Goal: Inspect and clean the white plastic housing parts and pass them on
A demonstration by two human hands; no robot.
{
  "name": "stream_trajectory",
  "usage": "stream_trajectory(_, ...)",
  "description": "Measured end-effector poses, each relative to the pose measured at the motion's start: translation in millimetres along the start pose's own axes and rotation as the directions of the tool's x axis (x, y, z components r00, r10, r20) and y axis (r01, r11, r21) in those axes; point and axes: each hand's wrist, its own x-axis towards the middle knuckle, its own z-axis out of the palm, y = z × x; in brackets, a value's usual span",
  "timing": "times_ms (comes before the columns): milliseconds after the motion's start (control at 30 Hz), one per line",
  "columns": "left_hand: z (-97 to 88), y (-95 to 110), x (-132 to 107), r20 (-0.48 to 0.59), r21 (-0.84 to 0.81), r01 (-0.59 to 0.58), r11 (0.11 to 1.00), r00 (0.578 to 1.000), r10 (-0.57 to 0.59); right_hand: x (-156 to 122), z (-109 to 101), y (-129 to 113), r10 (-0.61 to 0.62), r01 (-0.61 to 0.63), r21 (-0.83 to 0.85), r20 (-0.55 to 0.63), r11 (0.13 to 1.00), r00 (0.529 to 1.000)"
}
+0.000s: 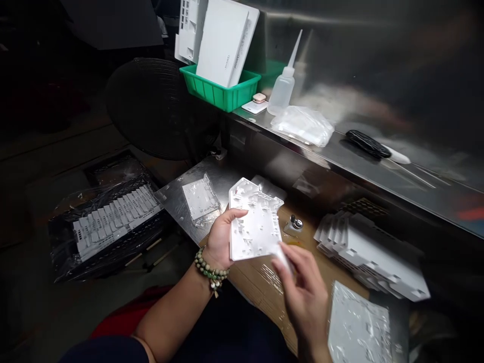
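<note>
My left hand [222, 237] is closed around the left edge of a white plastic housing panel [257, 222], thumb over its inner face. The panel is tilted up above the bench, its clips and ribs facing me. At its lower right corner, my right hand [304, 287] pinches a slim white object [283, 259], blurred by motion; its kind cannot be made out. Just behind the panel stands a small clear bottle [294, 225] with a dark and metal top. A similar panel in clear film [200, 196] lies to the left of my left hand.
Cardboard [253, 287] covers part of the metal bench. Stacked white panels [378, 252] and a film-wrapped panel [359, 322] lie at right. The raised shelf holds a green bin [223, 96], squeeze bottle [282, 93] and black-wrapped tool [368, 143]. A black crate of panels [117, 214] stands left.
</note>
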Motion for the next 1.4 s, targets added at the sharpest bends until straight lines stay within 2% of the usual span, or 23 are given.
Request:
stream_trajectory(67,2.8,-7.6,0.8,0.021,0.045,-0.089,0.995,0.996,0.088,2.3,6.4,-42.9,-0.174,0.169,0.068,0.089,0.983,0.981)
stream_trajectory(100,3.8,-10.7,1.1,0.034,0.064,-0.125,0.990,0.992,0.123,3.4,10.1,-56.4,-0.220,0.212,0.080,0.121,0.974,0.968)
stream_trajectory(167,4.8,-15.2,1.4,0.033,0.074,-0.156,0.985,0.988,0.154,3.7,16.6,-68.6,-0.266,0.261,0.056,0.149,0.964,0.952)
stream_trajectory(267,3.7,-17.7,1.3,0.006,0.036,-0.144,0.989,0.990,0.144,-1.1,18.5,-64.1,-0.303,0.306,-0.007,0.128,0.952,0.944)
stream_trajectory(400,0.2,-15.9,1.5,0.006,0.034,-0.184,0.982,0.983,0.184,-7.8,8.7,-55.0,-0.304,0.312,-0.046,0.131,0.949,0.944)
stream_trajectory(500,-1.1,-13.6,1.0,0.025,0.065,-0.213,0.975,0.977,0.212,-8.4,5.5,-58.0,-0.263,0.272,-0.069,0.109,0.960,0.959)
stream_trajectory(600,-0.3,-12.2,-0.7,0.048,0.071,-0.208,0.976,0.978,0.205,-7.4,9.2,-62.8,-0.277,0.281,-0.054,0.073,0.958,0.958)
stream_trajectory(767,0.0,-10.3,-0.9,0.028,0.059,-0.168,0.984,0.986,0.167,-6.3,5.9,-59.9,-0.314,0.330,-0.118,0.131,0.937,0.940)
stream_trajectory(967,1.6,-12.6,0.2,0.034,0.062,-0.176,0.982,0.984,0.174,-4.2,8.2,-63.9,-0.347,0.357,-0.116,0.092,0.927,0.933)
stream_trajectory(1100,-3.0,-2.2,-0.5,0.061,0.091,-0.173,0.981,0.984,0.168,-5.5,2.9,-50.2,-0.293,0.311,-0.139,0.134,0.940,0.947)
stream_trajectory(1167,-8.4,9.8,-0.9,0.088,0.104,-0.144,0.984,0.987,0.135,-6.3,-12.6,-34.5,-0.182,0.188,-0.152,0.056,0.970,0.982)
stream_trajectory(1233,-14.5,23.3,-2.3,0.113,0.106,-0.099,0.989,0.990,0.087,-6.9,-33.5,-18.0,-0.056,0.027,-0.172,-0.163,0.985,0.985)
stream_trajectory(1300,-20.2,35.0,-4.7,0.110,0.096,-0.079,0.992,0.992,0.068,-7.7,-52.9,-5.5,0.007,-0.093,-0.202,-0.390,0.975,0.921)
stream_trajectory(1333,-22.7,39.5,-6.2,0.096,0.090,-0.084,0.992,0.993,0.075,-8.3,-60.0,-1.6,0.012,-0.125,-0.214,-0.463,0.969,0.886)
stream_trajectory(1367,-25.1,43.0,-7.6,0.078,0.086,-0.098,0.991,0.993,0.091,-9.1,-64.8,0.8,0.011,-0.138,-0.219,-0.495,0.966,0.869)
stream_trajectory(1400,-27.3,45.5,-8.9,0.064,0.087,-0.112,0.990,0.992,0.107,-9.9,-67.0,1.8,0.008,-0.131,-0.217,-0.493,0.967,0.870)
